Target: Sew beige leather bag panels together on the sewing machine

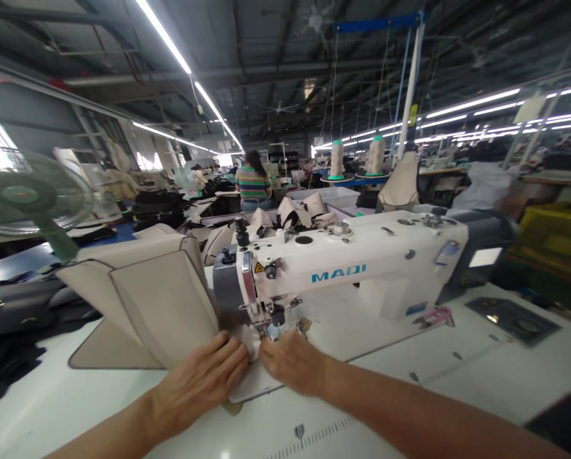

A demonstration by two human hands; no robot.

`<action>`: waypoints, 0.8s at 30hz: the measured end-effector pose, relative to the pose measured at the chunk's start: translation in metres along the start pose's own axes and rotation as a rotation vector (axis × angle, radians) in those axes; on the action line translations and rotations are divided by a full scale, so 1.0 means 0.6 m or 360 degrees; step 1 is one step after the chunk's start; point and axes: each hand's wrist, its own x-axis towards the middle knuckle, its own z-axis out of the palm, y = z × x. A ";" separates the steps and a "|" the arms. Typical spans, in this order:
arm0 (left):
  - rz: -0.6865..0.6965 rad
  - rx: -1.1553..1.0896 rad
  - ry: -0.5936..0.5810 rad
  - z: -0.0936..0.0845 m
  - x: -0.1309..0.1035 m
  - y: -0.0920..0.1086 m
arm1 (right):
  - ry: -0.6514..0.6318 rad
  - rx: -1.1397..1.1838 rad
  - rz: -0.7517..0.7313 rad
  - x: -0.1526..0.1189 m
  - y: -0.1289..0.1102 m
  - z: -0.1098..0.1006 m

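Observation:
A white sewing machine (338, 274) stands on a pale table. Beige panels with dark edging (156, 299), joined into a bag-like shape, stand left of its needle area. My left hand (209, 370) is closed on the near lower edge of the beige piece, its fingers bent beside the needle area. Right in front of the presser foot, my right hand (290, 362) is closed, fingertips pressed together at a small pale end of the material. What the right fingertips pinch is mostly hidden. The needle itself cannot be made out.
Pink-handled snips (436, 317) lie on the machine bed at the right. Dark pieces (22, 319) are heaped at the left, near a green fan (27, 194). More beige pieces (295, 213) sit behind the machine. Thread cones (375, 156) stand behind it. A person in a striped shirt (253, 182) is farther back.

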 end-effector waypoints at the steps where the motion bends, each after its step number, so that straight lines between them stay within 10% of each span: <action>1: 0.0023 0.0019 0.0041 0.000 0.001 0.005 | -0.0004 -0.0003 0.0009 -0.004 -0.002 0.001; 11: 0.0130 -0.0049 0.0398 0.010 0.012 0.019 | 0.0124 0.0042 0.0329 -0.028 -0.050 0.014; 24: 0.0096 0.0048 0.0287 0.050 0.004 0.016 | 0.0256 -0.0063 0.0473 -0.011 -0.045 0.035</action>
